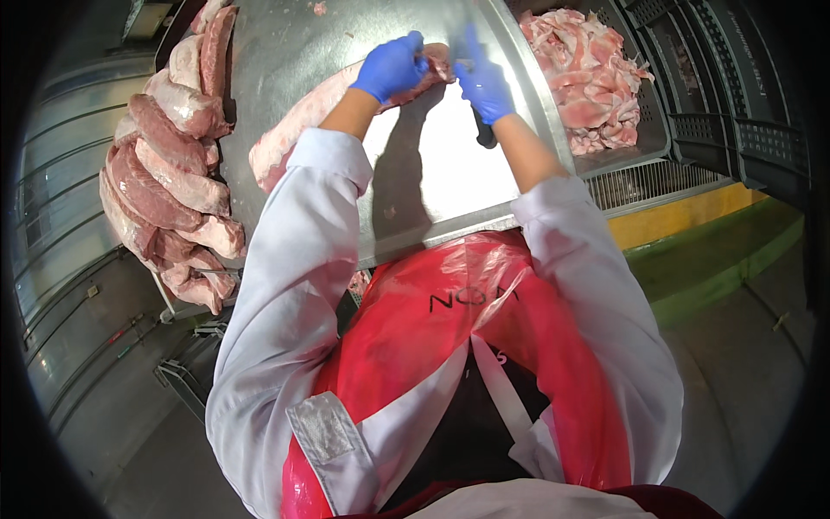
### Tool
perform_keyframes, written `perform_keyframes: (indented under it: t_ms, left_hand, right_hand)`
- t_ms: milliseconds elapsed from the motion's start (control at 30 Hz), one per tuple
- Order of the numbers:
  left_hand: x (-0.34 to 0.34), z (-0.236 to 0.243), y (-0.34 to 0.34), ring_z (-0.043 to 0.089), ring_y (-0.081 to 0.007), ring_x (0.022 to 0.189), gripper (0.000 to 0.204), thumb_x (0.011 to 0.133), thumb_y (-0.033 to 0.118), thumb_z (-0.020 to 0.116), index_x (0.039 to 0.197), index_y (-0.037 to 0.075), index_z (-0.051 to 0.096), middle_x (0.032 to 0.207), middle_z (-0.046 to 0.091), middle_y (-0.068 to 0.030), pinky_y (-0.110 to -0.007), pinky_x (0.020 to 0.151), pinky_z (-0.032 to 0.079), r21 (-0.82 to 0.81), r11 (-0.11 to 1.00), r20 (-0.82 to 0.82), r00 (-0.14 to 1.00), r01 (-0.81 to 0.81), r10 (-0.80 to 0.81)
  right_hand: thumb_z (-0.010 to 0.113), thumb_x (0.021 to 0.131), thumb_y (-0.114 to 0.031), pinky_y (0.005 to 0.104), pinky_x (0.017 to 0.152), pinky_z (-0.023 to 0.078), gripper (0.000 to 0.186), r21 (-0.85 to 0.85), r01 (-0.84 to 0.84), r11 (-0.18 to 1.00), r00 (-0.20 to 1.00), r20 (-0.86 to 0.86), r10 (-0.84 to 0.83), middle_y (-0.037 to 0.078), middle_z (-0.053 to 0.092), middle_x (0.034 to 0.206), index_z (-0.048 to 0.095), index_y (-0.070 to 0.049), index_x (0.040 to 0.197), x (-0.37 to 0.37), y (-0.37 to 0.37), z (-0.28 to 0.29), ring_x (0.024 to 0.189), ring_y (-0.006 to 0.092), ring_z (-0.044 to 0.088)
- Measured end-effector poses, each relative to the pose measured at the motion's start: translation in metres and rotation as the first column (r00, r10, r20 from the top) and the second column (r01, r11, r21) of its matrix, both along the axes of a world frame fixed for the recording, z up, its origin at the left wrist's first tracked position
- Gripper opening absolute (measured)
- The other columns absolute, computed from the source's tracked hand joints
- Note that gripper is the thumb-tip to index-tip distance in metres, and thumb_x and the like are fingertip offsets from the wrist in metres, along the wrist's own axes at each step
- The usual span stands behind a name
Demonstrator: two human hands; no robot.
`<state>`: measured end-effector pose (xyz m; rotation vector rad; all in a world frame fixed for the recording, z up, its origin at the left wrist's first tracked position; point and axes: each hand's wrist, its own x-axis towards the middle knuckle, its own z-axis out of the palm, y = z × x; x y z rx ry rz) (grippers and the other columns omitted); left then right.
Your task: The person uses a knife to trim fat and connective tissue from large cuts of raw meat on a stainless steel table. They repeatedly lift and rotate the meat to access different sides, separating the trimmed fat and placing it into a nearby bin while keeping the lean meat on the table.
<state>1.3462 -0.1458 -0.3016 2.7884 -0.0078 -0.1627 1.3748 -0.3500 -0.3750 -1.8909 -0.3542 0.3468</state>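
Observation:
A long pale pink piece of meat [316, 111] lies slantwise across the metal work table [346, 26], its far end reaching up to the right. My left hand [389, 67], in a blue glove, grips the meat near that far end with curled fingers. In my right hand [486, 92], also gloved in blue, is a knife [485, 134]. Its black handle sticks out below the fist, while the blade, smeared by motion, stands beside the tip of the meat. Whether the blade touches the meat, I cannot tell.
Left of the table is a heap of large meat pieces [177, 164]. On the right, a dark crate [661, 112] holds pale pink trimmings [592, 82]. Small scraps dot the metal surface. Beyond the table's right corner runs a yellow ledge [683, 214] over a green one [718, 259].

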Motion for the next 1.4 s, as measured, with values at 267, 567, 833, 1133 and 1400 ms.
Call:
perform_keyframes:
  t_ms: [267, 567, 833, 1133, 1400]
  left_hand:
    - [-0.007, -0.008, -0.011, 0.069, -0.0412, 0.091, 0.027, 0.090, 0.027, 0.063, 0.108, 0.007, 0.059, 0.102, 0.070, -0.0223, -0.048, 0.080, 0.055, 0.008, 1.000, 0.019, 1.000, -0.001, 0.001]
    - [0.007, -0.017, -0.007, 0.069, -0.0416, 0.092, 0.034, 0.086, 0.023, 0.063, 0.113, 0.003, 0.060, 0.099, 0.070, -0.0256, -0.047, 0.081, 0.054, -0.053, 0.998, -0.018, 0.999, -0.038, 0.037]
    - [0.022, -0.046, 0.018, 0.070, -0.0408, 0.094, 0.038, 0.085, 0.023, 0.062, 0.116, 0.002, 0.063, 0.099, 0.070, -0.0254, -0.043, 0.084, 0.055, -0.224, 0.969, 0.052, 0.991, -0.109, 0.124]
    - [0.026, 0.003, -0.006, 0.068, -0.0429, 0.095, 0.040, 0.083, 0.028, 0.064, 0.113, 0.001, 0.064, 0.099, 0.071, -0.0242, -0.043, 0.082, 0.055, -0.179, 0.983, 0.105, 0.992, -0.046, 0.065]
    - [0.001, -0.004, -0.054, 0.068, -0.0408, 0.081, 0.021, 0.088, 0.024, 0.058, 0.090, 0.003, 0.061, 0.084, 0.068, -0.0226, -0.050, 0.072, 0.052, -0.186, 0.942, 0.362, 0.872, -0.279, 0.330]
  right_hand:
    - [0.061, 0.093, -0.010, 0.0302, 0.056, 0.055, 0.083, 0.187, 0.103, 0.977, 0.987, -0.144, -0.076, 0.008, 0.064, 0.079, 0.018, -0.034, 0.160, -0.015, -0.027, 0.030, 0.058, 0.0118, 0.059]
    - [0.060, 0.094, -0.022, 0.0384, 0.068, 0.056, 0.080, 0.170, 0.095, 0.981, 0.995, -0.008, -0.095, 0.016, 0.070, 0.083, 0.016, -0.031, 0.161, 0.004, -0.039, 0.005, 0.068, 0.0244, 0.068]
    - [0.057, 0.093, -0.026, 0.0512, 0.084, 0.053, 0.080, -0.107, -0.093, 0.990, 0.995, -0.036, 0.089, 0.028, 0.069, 0.106, 0.014, -0.029, 0.161, -0.038, -0.006, 0.014, 0.087, 0.0456, 0.069]
    - [0.055, 0.093, -0.008, 0.0365, 0.062, 0.058, 0.077, 0.170, 0.001, 0.985, 0.929, -0.364, 0.062, 0.016, 0.065, 0.084, 0.019, -0.015, 0.160, -0.030, 0.039, 0.022, 0.061, 0.0233, 0.065]
    - [0.061, 0.097, -0.018, 0.0357, 0.074, 0.056, 0.059, 0.069, -0.162, 0.984, 0.955, -0.239, 0.174, 0.013, 0.069, 0.100, 0.037, -0.006, 0.150, -0.087, 0.049, -0.025, 0.087, 0.0235, 0.067]
